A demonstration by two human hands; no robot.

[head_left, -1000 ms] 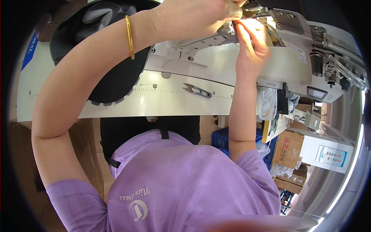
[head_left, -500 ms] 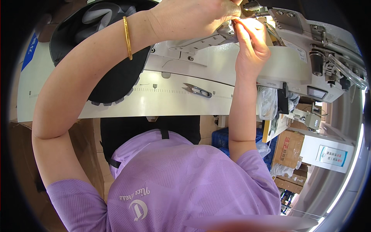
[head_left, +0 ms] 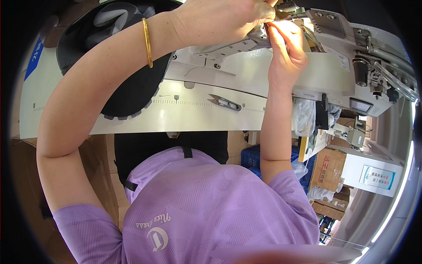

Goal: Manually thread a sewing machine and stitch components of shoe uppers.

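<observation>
Both hands meet at the needle end of a white sewing machine (head_left: pixel 327 77), near the top edge of the view. My left hand (head_left: pixel 222 24) reaches across from the left with its fingers closed in a pinch. Close against it, my right hand (head_left: pixel 288 50) is raised from below, thumb and fingertips pressed together. Whatever sits between the fingertips is too small or hidden to name. Metal parts of the machine (head_left: pixel 259 36) show just under the fingers. A pair of thread snips (head_left: pixel 225 102) lies on the table in front of the machine.
A black piece with a notched edge (head_left: pixel 127 94) lies on the table (head_left: pixel 202 123) at left under my forearm, grey pieces (head_left: pixel 110 20) on it. Right and below stand a blue crate (head_left: pixel 250 156), cardboard boxes (head_left: pixel 327 169) and plastic bags (head_left: pixel 304 116).
My left hand and wrist have shifted very slightly to the right. Both hands stay pinched at the same spot by the machine.
</observation>
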